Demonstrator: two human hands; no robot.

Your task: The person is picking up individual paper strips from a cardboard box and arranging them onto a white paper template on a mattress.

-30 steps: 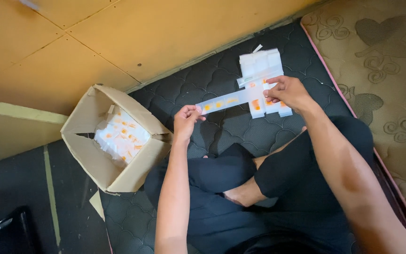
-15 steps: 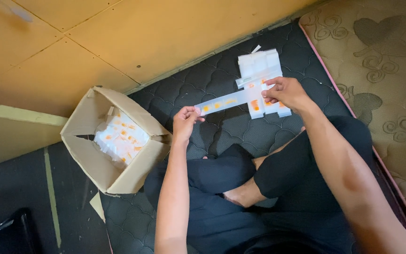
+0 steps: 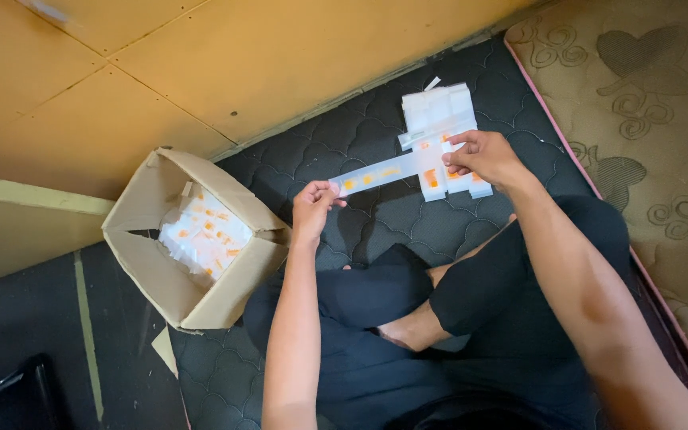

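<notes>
A long white strip of small packets with orange marks [image 3: 384, 173] is stretched between both hands above the dark quilted mat [image 3: 336, 143]. My left hand [image 3: 312, 209] pinches its left end. My right hand [image 3: 483, 155] holds its right end, over a pile of white packet strips [image 3: 435, 111] lying on the mat. An open cardboard box [image 3: 153, 279] stands to the left, with more white and orange packets [image 3: 205, 235] inside. My crossed legs in dark trousers are below the hands.
A tan tiled floor [image 3: 201, 64] lies beyond the mat. A beige patterned rug [image 3: 646, 95] borders the mat on the right. A dark object [image 3: 9, 394] sits at the bottom left corner.
The strip has stayed held between both hands. My left hand has shifted slightly along its left end; the view has barely moved.
</notes>
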